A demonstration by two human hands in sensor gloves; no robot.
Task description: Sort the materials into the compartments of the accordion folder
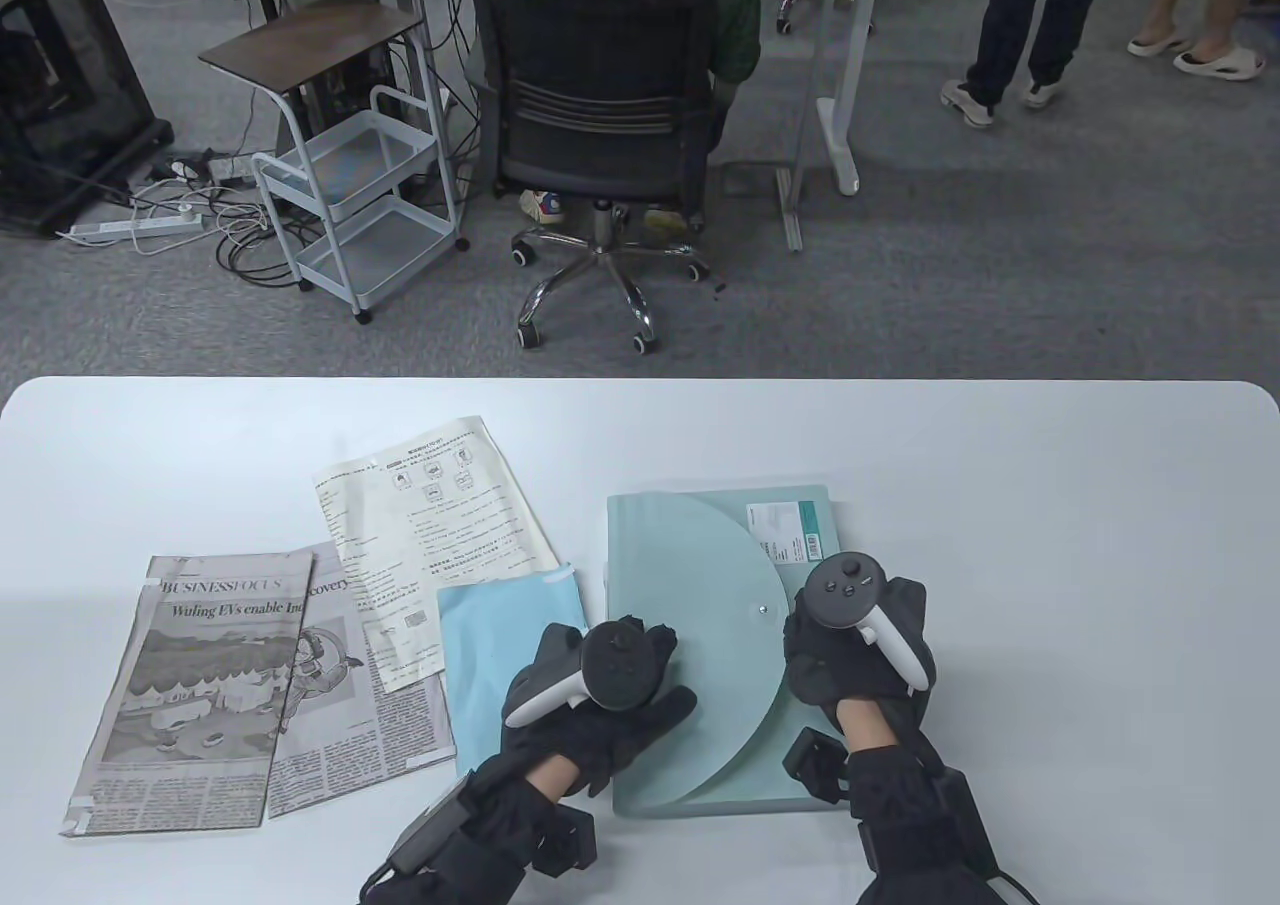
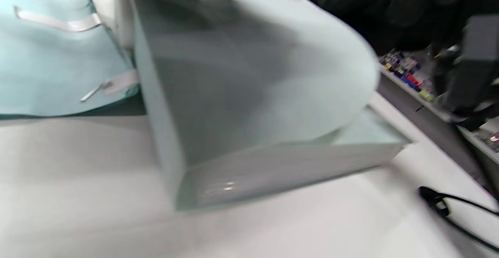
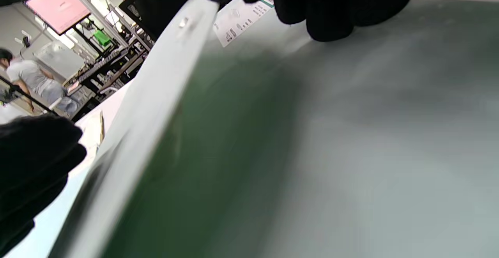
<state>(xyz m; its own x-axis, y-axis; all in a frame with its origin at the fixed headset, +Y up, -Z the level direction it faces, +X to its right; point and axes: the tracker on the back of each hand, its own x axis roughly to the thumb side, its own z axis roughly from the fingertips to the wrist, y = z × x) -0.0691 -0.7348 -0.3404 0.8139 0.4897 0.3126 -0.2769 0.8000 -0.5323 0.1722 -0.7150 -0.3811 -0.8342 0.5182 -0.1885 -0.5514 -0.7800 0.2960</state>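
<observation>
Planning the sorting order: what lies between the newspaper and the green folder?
In the table view, a printed worksheet and a light blue sheet lie between the newspaper and the folder.

Accordion folder (image 1: 700, 585): compartments not visible beneath rounded flap; near-left corner covered by left hand (image 1: 600, 695). Label (image 1: 787, 532) print too small to read. Right hand (image 1: 860, 635) fingertips hidden under tracker; grip on flap unclear. Left wrist view blurred. Blue sheet (image 1: 510, 645) partly under left hand. Newspaper (image 1: 195, 690) body text illegible.
</observation>
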